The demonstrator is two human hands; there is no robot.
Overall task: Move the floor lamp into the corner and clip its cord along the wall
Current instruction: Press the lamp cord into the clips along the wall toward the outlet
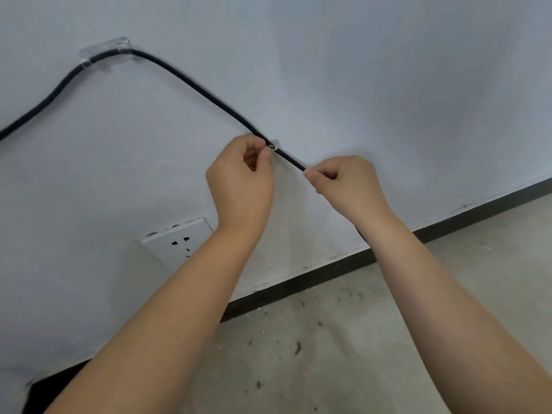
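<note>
A black cord (191, 85) runs across the white wall (388, 70). At the upper left it passes through a clear clip (106, 53) stuck to the wall, then slopes down to the right. My left hand (240, 180) pinches the cord right beside a second small clear clip (273, 144) on the wall. My right hand (346, 182) grips the cord a little further down to the right, and the cord disappears inside its fist. The floor lamp is not in view.
A white wall socket (176, 242) sits low on the wall under my left forearm. A dark skirting board (298, 283) runs along the wall's foot. Below it lies a speckled grey concrete floor (328, 354).
</note>
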